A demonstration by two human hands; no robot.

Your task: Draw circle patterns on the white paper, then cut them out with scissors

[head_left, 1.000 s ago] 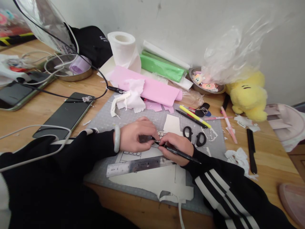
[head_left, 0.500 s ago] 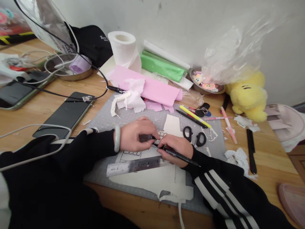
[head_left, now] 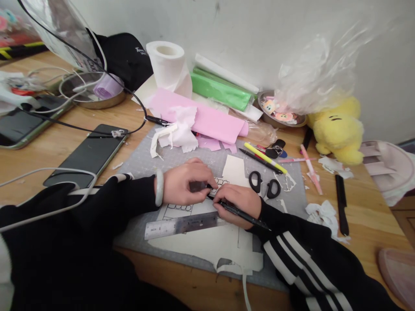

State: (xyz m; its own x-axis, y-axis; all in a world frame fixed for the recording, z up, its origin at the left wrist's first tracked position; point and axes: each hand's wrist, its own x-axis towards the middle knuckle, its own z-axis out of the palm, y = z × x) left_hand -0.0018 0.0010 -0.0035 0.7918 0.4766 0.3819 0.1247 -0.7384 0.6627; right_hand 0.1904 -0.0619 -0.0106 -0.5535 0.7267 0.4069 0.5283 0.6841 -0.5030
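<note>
My right hand [head_left: 240, 204] is closed round a black pen [head_left: 248, 216], its tip down on a white sheet [head_left: 207, 242] with drawn outlines. My left hand [head_left: 185, 185] is closed on a small dark object [head_left: 197, 186] pressed against the sheet just left of the pen tip. A white bangle [head_left: 158, 188] sits on my left wrist. A steel ruler [head_left: 181, 225] lies on the sheet below both hands. The sheet rests on a grey cutting mat [head_left: 142, 162].
Black scissors [head_left: 265, 185], a yellow marker [head_left: 265, 158] and a pink pen [head_left: 310, 175] lie right of my hands. Behind are pink foam [head_left: 207, 119], green foam [head_left: 218, 91], a tissue roll [head_left: 168, 67] and a yellow plush [head_left: 339, 129]. A phone [head_left: 86, 155] with cables lies left.
My right hand and the pen have shifted slightly left and up along the sheet. My left hand has stayed in place.
</note>
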